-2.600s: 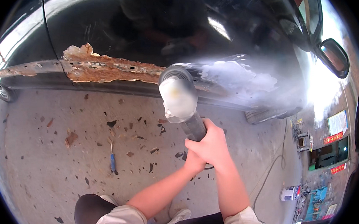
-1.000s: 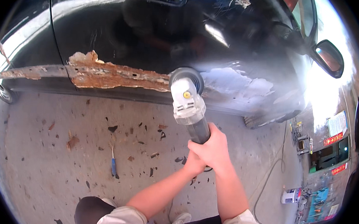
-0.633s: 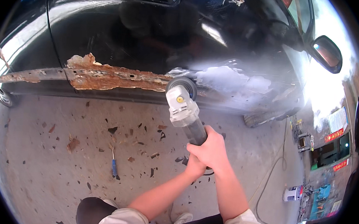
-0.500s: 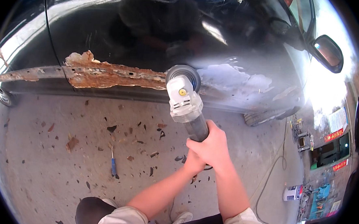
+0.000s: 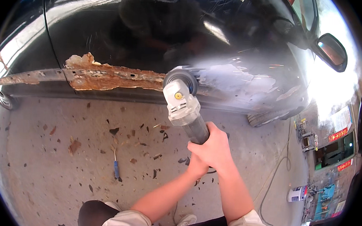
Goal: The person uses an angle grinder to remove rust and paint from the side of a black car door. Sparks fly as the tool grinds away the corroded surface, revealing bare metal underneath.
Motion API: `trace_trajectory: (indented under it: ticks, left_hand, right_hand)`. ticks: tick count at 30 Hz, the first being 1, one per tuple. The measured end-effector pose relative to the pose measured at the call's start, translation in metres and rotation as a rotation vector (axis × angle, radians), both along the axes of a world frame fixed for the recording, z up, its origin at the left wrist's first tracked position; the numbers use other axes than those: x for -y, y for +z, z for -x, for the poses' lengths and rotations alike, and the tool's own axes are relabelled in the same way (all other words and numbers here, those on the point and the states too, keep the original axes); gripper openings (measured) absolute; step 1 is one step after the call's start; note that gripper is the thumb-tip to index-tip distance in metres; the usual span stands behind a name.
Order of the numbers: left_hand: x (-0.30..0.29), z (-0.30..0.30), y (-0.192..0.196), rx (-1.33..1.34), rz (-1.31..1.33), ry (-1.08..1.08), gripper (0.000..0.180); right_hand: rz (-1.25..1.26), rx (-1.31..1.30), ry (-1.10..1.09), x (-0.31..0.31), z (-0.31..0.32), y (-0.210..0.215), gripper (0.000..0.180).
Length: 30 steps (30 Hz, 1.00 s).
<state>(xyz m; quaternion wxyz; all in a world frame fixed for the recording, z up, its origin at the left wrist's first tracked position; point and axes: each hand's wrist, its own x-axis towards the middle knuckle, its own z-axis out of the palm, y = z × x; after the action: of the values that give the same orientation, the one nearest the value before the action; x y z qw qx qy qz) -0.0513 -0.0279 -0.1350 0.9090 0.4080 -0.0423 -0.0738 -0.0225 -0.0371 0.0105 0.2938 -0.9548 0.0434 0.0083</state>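
Both my hands are wrapped round the dark body of an angle grinder [image 5: 183,107] with a pale grey head. My right hand [image 5: 215,146] grips it higher up; my left hand [image 5: 197,165] closes round the lower end, partly hidden by the right. The grinder's round dark disc [image 5: 182,79] lies against the lower side of a black car door [image 5: 152,33]. Left of the disc runs a rusty brown strip [image 5: 113,77] with ragged paint edges. To its right spreads a sanded, whitish patch [image 5: 236,81], with a few sparks in front of it.
Paint flakes and a blue-handled tool [image 5: 116,169] are scattered on the concrete floor [image 5: 54,180]. A cable [image 5: 272,179] snakes along the right. Beyond it stand a white bucket [image 5: 297,194] and a cluttered tool area [image 5: 325,202]. The car's side mirror [image 5: 331,52] juts out at upper right.
The grinder's head and disc have shifted slightly left along the door, toward the rusty strip. Sparks now show over the whitish patch. My grip stays the same.
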Motion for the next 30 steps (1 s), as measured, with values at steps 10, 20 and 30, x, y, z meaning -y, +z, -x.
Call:
trace_trajectory:
  ticks: [10, 20, 30]
  left_hand:
    - [-0.003, -0.003, 0.007, 0.063, 0.013, -0.024, 0.049]
    - [-0.003, 0.002, 0.016, -0.025, 0.055, -0.007, 0.049]
    - [0.013, 0.005, -0.001, 0.029, -0.031, 0.050, 0.049]
  right_hand:
    - [-0.034, 0.050, -0.014, 0.005, 0.001, 0.002, 0.056]
    - [0.011, -0.025, -0.021, 0.005, 0.002, 0.007, 0.057]
    - [-0.010, -0.010, -0.015, 0.010, 0.004, 0.010, 0.056]
